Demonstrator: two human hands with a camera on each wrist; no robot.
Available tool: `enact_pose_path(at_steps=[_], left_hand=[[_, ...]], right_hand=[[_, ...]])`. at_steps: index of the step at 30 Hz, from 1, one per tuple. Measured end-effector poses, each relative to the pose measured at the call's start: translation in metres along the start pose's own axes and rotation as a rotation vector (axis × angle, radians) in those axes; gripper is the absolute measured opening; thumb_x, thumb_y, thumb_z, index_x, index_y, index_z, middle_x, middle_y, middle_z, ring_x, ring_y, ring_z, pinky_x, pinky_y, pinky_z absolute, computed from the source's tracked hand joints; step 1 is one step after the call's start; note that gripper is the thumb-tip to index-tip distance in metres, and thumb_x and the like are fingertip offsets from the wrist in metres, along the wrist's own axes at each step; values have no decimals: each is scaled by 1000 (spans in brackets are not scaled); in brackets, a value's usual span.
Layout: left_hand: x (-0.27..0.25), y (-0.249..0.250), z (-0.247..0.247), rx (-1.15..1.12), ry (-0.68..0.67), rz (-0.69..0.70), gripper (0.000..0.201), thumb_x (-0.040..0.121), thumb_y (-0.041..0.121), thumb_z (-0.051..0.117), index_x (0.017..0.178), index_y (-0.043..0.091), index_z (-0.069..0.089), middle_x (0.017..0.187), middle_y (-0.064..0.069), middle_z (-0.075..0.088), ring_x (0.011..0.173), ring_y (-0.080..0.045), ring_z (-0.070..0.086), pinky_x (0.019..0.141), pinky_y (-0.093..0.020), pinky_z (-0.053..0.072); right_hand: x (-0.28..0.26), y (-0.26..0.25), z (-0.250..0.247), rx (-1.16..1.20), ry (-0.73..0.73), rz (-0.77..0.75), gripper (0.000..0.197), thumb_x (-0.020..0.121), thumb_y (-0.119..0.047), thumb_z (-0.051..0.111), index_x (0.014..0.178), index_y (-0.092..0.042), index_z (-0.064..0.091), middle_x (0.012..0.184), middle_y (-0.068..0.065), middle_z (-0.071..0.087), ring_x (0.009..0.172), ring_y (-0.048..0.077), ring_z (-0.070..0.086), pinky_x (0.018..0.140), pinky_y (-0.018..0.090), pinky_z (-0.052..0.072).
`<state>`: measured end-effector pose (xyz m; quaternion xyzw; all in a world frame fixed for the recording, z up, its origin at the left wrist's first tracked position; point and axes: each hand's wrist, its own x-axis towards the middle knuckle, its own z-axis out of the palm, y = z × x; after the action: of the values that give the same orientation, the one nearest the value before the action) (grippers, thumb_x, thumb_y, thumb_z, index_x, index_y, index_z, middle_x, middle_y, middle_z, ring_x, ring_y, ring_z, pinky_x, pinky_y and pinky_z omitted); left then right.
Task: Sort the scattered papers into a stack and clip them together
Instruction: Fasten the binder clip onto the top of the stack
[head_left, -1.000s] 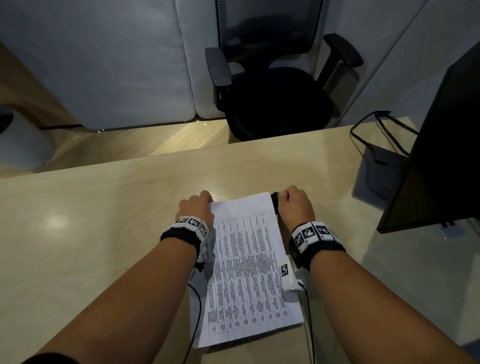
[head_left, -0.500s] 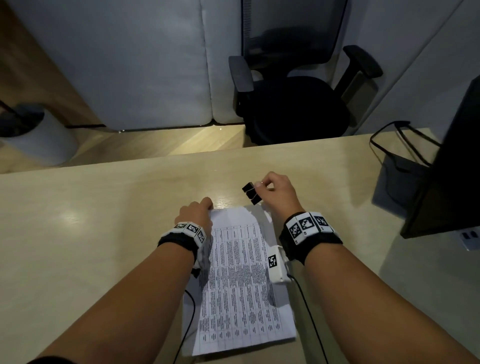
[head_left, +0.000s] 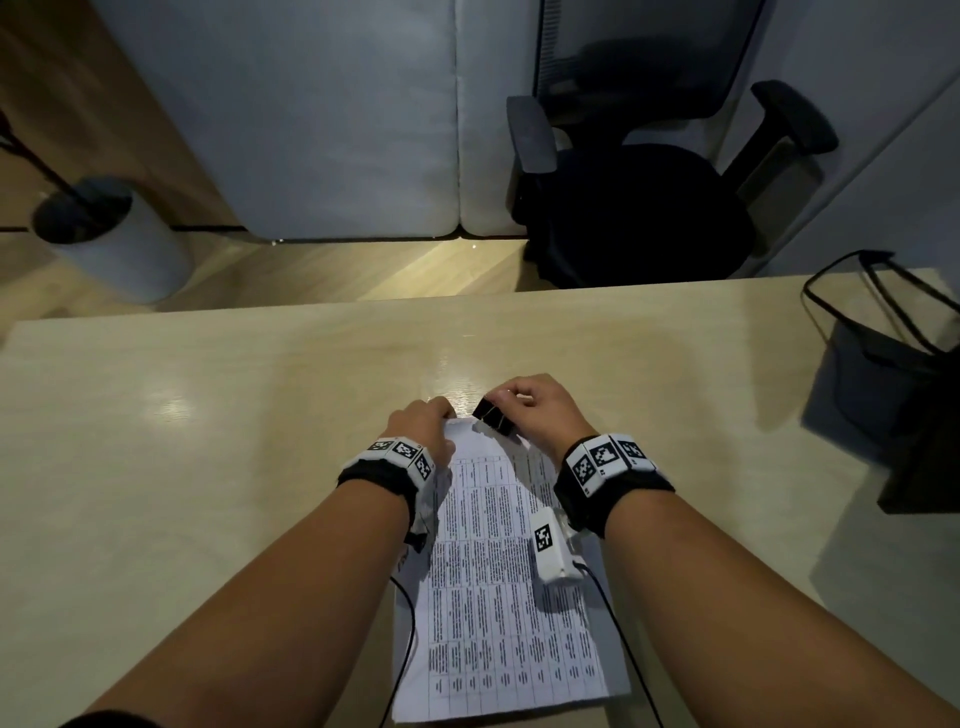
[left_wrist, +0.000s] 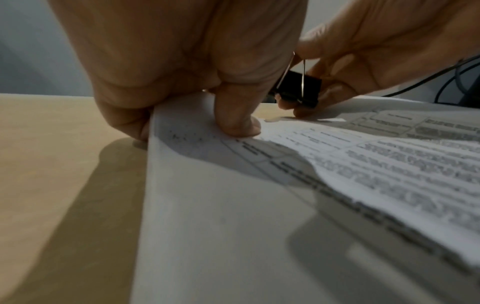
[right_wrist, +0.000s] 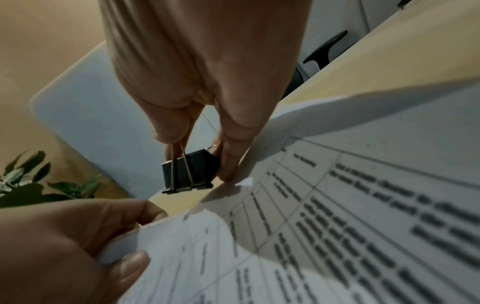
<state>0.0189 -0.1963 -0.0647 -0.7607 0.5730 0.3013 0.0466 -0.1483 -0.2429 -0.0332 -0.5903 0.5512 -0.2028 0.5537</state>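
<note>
A stack of printed papers (head_left: 498, 597) lies lengthwise on the wooden desk (head_left: 208, 415) in front of me. My left hand (head_left: 423, 426) pinches its far left corner, thumb on top (left_wrist: 237, 121) and fingers underneath, lifting the corner slightly. My right hand (head_left: 530, 410) pinches the wire handles of a black binder clip (head_left: 493, 415), held just above the far edge of the papers (right_wrist: 337, 205). In the right wrist view the binder clip (right_wrist: 188, 174) hangs mouth down beside the paper's edge; a fingertip of that hand touches the sheet. In the left wrist view the binder clip (left_wrist: 298, 88) sits right of my thumb.
A dark monitor (head_left: 930, 457) and black cables (head_left: 872, 306) occupy the desk's right side. Beyond the far edge stand a black office chair (head_left: 639, 208), a grey partition (head_left: 311, 119) and a grey bin (head_left: 114, 239) on the floor. Bare desk extends left of the papers.
My right hand lifted the binder clip off the desk at the papers' right corner and carried it left to the far edge, near my left hand. The left hand kept hold of the corner.
</note>
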Motion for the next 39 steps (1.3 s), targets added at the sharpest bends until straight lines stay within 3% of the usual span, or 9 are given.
enact_pose_path(at_steps=[6, 10, 15, 18, 23, 26, 28, 33, 39], left_hand=[[1, -1, -2, -40, -12, 4, 41, 83, 23, 63, 122, 23, 53, 120, -6, 58, 105, -28, 58, 91, -35, 48], [1, 1, -4, -27, -4, 19, 34, 84, 21, 62, 116, 21, 53, 115, -6, 60, 101, -27, 58, 83, -30, 43], [-1, 2, -8, -76, -15, 15, 29, 83, 18, 61, 111, 18, 54, 112, -6, 61, 99, -28, 59, 77, -29, 42], [-2, 0, -9, -119, -18, 28, 23, 82, 17, 62, 103, 20, 53, 107, -5, 61, 96, -27, 58, 75, -29, 40], [-4, -3, -9, -193, -15, 37, 22, 80, 14, 62, 92, 23, 46, 93, 0, 55, 84, -22, 51, 71, -27, 36], [-6, -4, -9, -228, -5, 42, 22, 80, 14, 63, 95, 22, 49, 93, 1, 55, 85, -22, 52, 70, -27, 36], [-6, -5, -9, -244, -6, 41, 25, 80, 15, 63, 102, 20, 53, 97, -1, 58, 87, -23, 54, 70, -26, 37], [-7, -6, -7, -260, 3, 42, 30, 79, 16, 64, 108, 19, 55, 101, -5, 61, 92, -27, 58, 72, -27, 40], [-9, -6, -7, -274, 25, 55, 28, 79, 14, 63, 105, 18, 55, 90, -1, 55, 83, -24, 52, 68, -26, 35]], right_hand=[[4, 7, 1, -8, -42, 8, 19, 92, -21, 61, 92, -11, 77, 88, 9, 73, 87, 29, 69, 69, 35, 57], [8, -5, -1, 35, -64, -18, 23, 94, -21, 59, 100, -5, 75, 107, 2, 53, 95, 14, 58, 69, 23, 56], [10, -14, 0, 93, -68, -56, 21, 92, -20, 63, 106, -9, 74, 119, 4, 47, 107, 19, 56, 73, 47, 61], [11, -10, -1, 83, -80, -126, 22, 94, -14, 60, 110, -22, 73, 113, 0, 49, 104, 19, 56, 68, 49, 61], [15, -5, 8, 60, -52, -239, 30, 91, -2, 60, 110, -22, 73, 100, -1, 51, 97, 20, 57, 80, 36, 59], [18, -5, 13, 15, -13, -291, 30, 88, 4, 61, 105, -17, 75, 94, -1, 52, 85, 2, 54, 79, 21, 50], [20, -6, 17, 14, 1, -300, 29, 87, 6, 62, 100, -15, 77, 93, -1, 52, 80, -3, 53, 77, 22, 49], [23, -1, 24, -5, -10, -257, 28, 85, 6, 64, 89, -18, 78, 88, -3, 53, 90, 21, 60, 79, 45, 57], [27, 3, 23, -59, 5, -240, 29, 83, 9, 63, 83, -17, 78, 86, -2, 54, 87, 22, 60, 79, 32, 53]])
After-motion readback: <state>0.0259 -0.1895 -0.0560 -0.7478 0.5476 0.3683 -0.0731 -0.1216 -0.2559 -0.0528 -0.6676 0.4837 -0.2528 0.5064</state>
